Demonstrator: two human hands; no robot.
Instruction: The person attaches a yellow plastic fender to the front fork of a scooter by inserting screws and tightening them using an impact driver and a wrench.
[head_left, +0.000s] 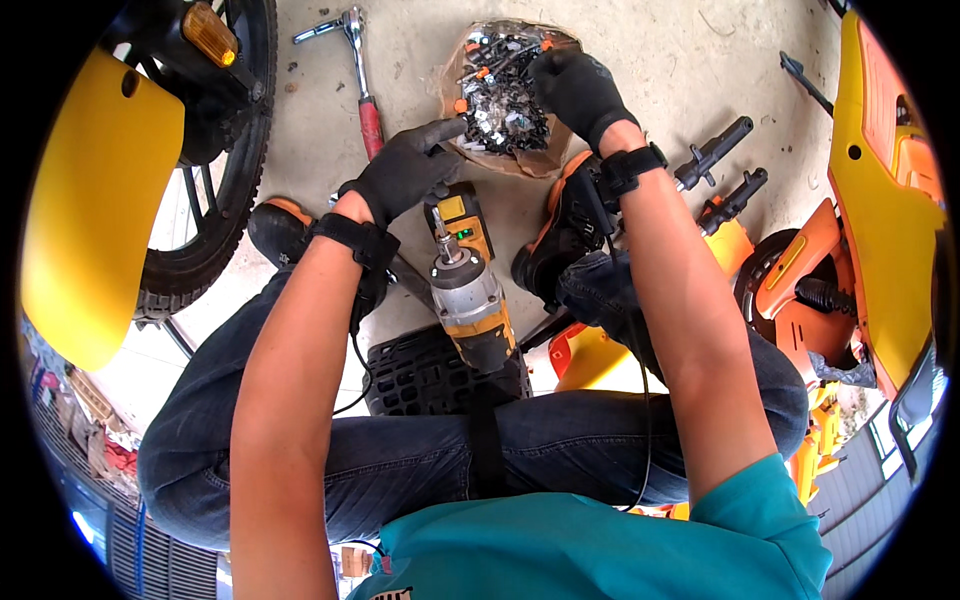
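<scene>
My left hand (405, 170), in a black glove, hovers beside the near left edge of a torn cardboard box (548, 165). Its fingers are apart, with the index finger stretched toward the box, and it holds nothing visible. The box is full of small fasteners (495, 105), mostly black and silver, with a few orange pieces. My right hand (580, 95), also gloved in black, is at the box's right side with its fingers curled in over the fasteners. What it pinches, if anything, is hidden. Below my left hand, a yellow and black cordless impact wrench (470, 300) sits between my feet.
A ratchet wrench with a red handle (370, 125) lies left of the box. Far left are a spoked wheel (255, 130) and a yellow panel (105, 200). Black tube-like parts (715, 150) and orange-yellow bodywork (870, 200) stand at right. Black gridded plastic (420, 370) lies between my legs.
</scene>
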